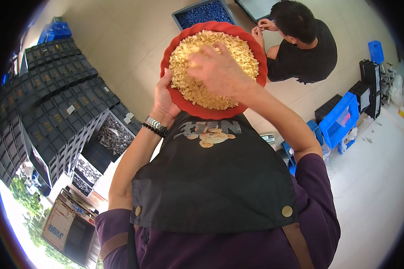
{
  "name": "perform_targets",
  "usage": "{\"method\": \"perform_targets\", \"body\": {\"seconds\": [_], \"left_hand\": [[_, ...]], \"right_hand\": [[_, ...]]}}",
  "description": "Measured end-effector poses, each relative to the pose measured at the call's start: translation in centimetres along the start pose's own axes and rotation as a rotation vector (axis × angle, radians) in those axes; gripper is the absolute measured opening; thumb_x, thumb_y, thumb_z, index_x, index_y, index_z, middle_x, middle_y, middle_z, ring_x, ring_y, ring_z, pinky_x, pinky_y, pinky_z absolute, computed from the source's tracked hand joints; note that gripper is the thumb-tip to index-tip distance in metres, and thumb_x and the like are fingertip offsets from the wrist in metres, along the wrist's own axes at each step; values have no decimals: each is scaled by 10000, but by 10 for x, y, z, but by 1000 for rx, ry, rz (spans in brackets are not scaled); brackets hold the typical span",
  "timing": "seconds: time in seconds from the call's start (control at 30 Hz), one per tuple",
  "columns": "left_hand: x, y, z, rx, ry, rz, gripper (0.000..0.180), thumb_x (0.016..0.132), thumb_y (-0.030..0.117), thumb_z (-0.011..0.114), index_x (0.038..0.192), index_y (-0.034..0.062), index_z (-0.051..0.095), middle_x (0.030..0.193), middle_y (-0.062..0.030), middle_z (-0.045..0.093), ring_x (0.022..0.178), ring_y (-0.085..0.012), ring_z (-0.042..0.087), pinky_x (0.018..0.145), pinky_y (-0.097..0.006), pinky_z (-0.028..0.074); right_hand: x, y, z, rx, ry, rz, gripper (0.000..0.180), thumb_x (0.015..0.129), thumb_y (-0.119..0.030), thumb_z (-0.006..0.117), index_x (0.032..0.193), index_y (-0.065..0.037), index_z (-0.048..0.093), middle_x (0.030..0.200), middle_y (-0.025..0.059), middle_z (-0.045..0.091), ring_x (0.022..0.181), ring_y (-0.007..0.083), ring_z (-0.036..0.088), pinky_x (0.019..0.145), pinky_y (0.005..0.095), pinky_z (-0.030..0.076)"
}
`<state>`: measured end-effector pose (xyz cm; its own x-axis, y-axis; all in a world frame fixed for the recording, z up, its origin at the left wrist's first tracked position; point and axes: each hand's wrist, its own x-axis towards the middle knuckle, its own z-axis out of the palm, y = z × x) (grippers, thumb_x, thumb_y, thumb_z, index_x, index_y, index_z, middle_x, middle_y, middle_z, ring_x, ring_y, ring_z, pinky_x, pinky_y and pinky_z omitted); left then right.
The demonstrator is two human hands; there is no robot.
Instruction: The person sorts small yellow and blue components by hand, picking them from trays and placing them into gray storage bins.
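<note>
A red basin [165, 58] with a scalloped rim is held up in front of my chest, filled with many small pale yellow pieces [202, 96] whose kind I cannot make out. My left hand [165, 96] grips the basin at its left side, with the thumb over the rim and the other fingers underneath. Over the middle of the basin, my right hand [220, 71] reaches down among the yellow pieces. Its fingers are blurred by motion, so whether they hold any pieces cannot be told.
Ahead, a grey tray [178, 19] holds small blue pieces. A person [316, 49] in black sits low at the right, hands together. Stacked dark crates [54, 85] line the left, some holding metallic-looking parts. Blue bins [341, 119] stand to the right; a truck [72, 228] shows lower left.
</note>
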<state>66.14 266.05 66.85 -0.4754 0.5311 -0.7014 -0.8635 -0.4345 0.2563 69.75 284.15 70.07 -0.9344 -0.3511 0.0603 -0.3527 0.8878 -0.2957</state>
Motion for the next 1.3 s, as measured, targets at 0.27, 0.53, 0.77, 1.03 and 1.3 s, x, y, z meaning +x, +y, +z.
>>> {"method": "perform_targets", "body": {"seconds": [0.27,0.53,0.77,1.03,1.3], "left_hand": [[-5,3,7,28,49,37,491,968,382,435,1325,45,414,1332,-138,490,1194,-302,498,1008,-469,414],[-3,7,12,38,132,122,479,967,371,438,1324,52,413,1331,-136,488,1185,-308,500,1006,-478,411],[-5,8,12,-8,82,102,459,973,371,423,1309,58,432,1309,-129,506,1176,-289,508,1003,-456,418],[2,11,11,-21,44,122,451,978,363,413,1304,52,440,1303,-124,513,1170,-279,514,1001,-450,422],[2,21,20,27,81,111,468,975,374,412,1308,45,432,1309,-139,506,1180,-297,511,998,-467,425]], "right_hand": [[-17,45,-30,126,132,99,147,749,-71,594,851,-144,669,1055,-13,590,1018,213,533,871,373,413],[-17,8,-21,199,199,98,14,735,-123,661,731,-110,658,869,-2,564,858,191,517,757,313,405],[-7,-23,8,-67,140,210,139,632,-201,715,687,-125,612,816,-5,505,888,180,488,727,337,373],[-13,-25,10,-40,128,285,173,623,-183,737,736,-127,619,825,6,503,882,191,494,732,347,359],[-15,-7,-4,329,223,429,139,690,-100,711,814,-94,648,862,13,545,891,212,524,789,352,398]]}}
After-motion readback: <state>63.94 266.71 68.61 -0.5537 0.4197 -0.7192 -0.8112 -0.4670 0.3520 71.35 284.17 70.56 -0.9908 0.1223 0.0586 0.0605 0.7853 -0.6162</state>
